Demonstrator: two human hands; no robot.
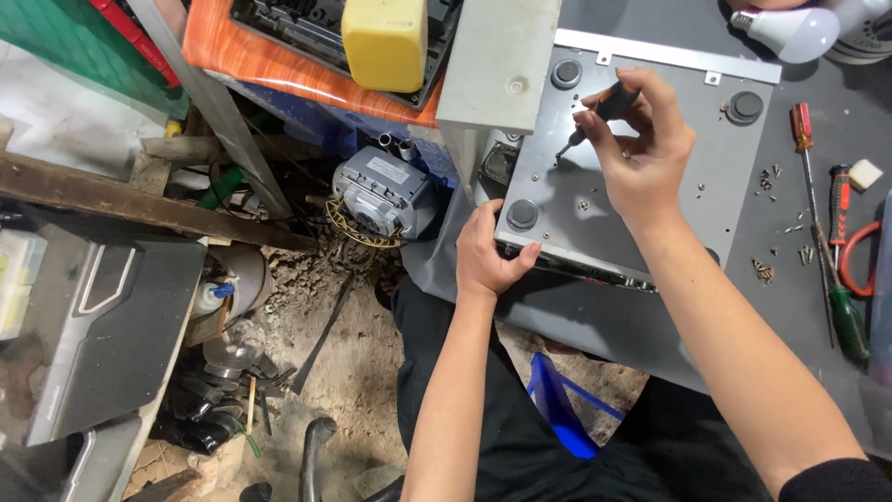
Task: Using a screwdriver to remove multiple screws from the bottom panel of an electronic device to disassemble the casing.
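One grey metal device (650,195) lies bottom-up on the grey worktop (595,321), near its front edge. Three round black feet show on it: one (566,73) at the far left corner, one (744,107) at the far right corner and one (522,214) at the near left corner. The right hand (641,153) is closed around one small screwdriver with a black handle (615,100). Its tip points down at the metal bottom. The left hand (488,256) is curled over the near left corner of the device, thumb by the near foot.

Many tiny loose screws (764,270) lie on the device and the worktop, too many to count well. To the right lie three more screwdrivers: one with a red handle (801,125), one red and black (839,200), and one green (847,321). One white light bulb (788,31) lies at the far edge. One grey motor (381,191) sits down on the dirt floor to the left.
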